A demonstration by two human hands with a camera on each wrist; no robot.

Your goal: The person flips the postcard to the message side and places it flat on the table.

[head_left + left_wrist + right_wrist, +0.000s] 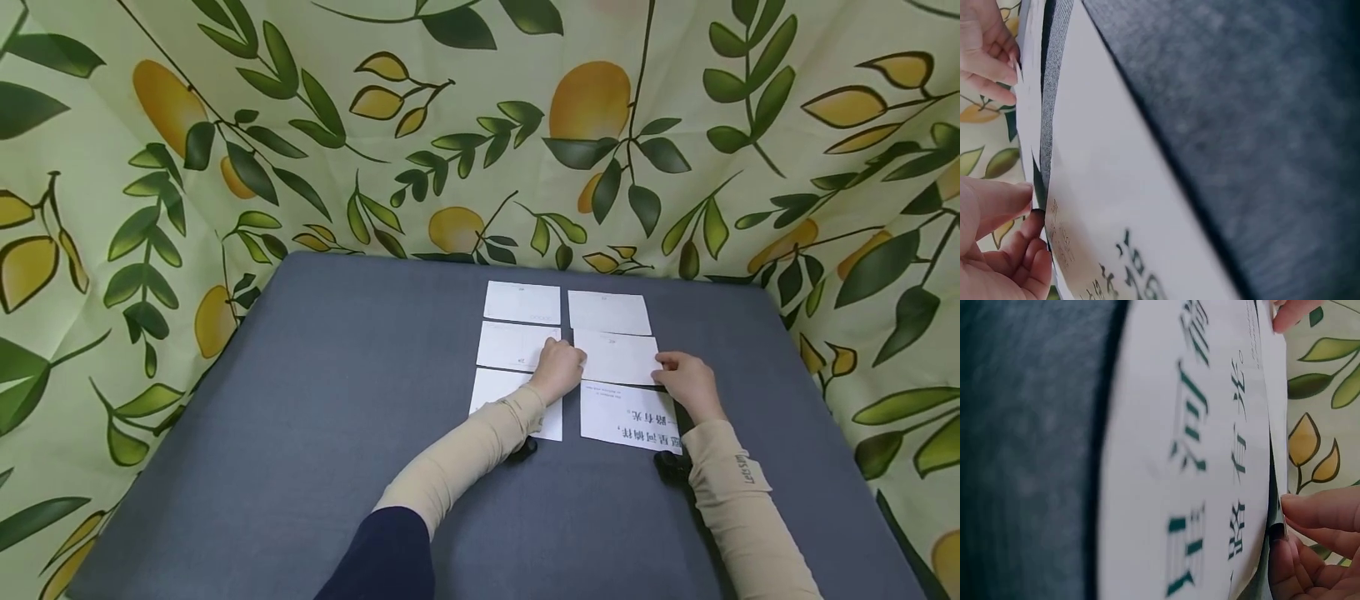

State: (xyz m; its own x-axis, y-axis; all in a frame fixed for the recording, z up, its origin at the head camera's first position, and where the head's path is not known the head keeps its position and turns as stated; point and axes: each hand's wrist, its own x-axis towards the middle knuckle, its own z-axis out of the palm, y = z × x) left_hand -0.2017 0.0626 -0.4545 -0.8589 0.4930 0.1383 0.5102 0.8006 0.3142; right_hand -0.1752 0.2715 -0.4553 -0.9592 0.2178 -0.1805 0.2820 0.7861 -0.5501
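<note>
Two columns of white paper cards lie on a grey-blue table. In the right column's middle row is a white card (618,357) with a tiny mark near its top. My right hand (692,387) pinches this card's right edge between thumb and fingers. At its left edge, my left hand (558,368) pinches the card too; the left wrist view shows the thumb above and curled fingers below the edge. Just nearer to me lies a card with large dark green characters (630,414), also filling much of the right wrist view. My left forearm covers part of the left column's nearest card (495,387).
Further cards lie behind: the upper left card (522,302), the upper right card (609,313) and the middle left card (510,345). The table (337,400) extends widely to the left. A curtain with leaves and yellow fruit (450,167) hangs around its far and side edges.
</note>
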